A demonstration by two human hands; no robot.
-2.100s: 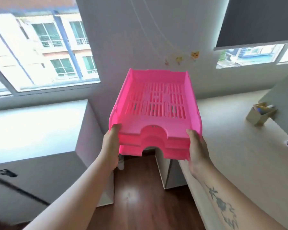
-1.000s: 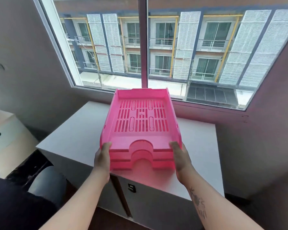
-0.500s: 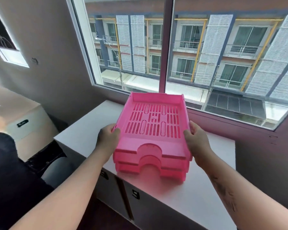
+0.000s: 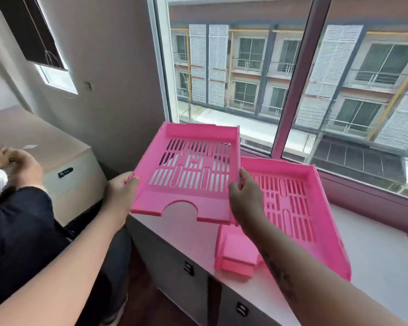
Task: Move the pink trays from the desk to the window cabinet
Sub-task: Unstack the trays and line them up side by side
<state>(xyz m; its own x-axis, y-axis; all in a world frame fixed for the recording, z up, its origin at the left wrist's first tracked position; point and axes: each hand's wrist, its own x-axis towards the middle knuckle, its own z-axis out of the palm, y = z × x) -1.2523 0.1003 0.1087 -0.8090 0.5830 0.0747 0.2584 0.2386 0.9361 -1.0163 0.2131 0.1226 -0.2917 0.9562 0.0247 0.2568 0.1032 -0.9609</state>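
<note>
I hold one pink slotted tray (image 4: 189,175) in the air, tilted, above the left end of the white window cabinet (image 4: 375,260). My left hand (image 4: 121,194) grips its left edge and my right hand (image 4: 245,198) grips its right edge. The rest of the pink tray stack (image 4: 299,208) lies flat on the cabinet top to the right, partly hidden behind my right forearm.
A large window (image 4: 292,78) runs along the back of the cabinet. Another person in dark clothes (image 4: 17,220) sits at the left, beside a beige drawer unit (image 4: 73,175). The cabinet front has doors with dark handles (image 4: 189,268).
The stack came to rest on the cabinet top. I have lifted the top tray off it and moved it up and to the left.
</note>
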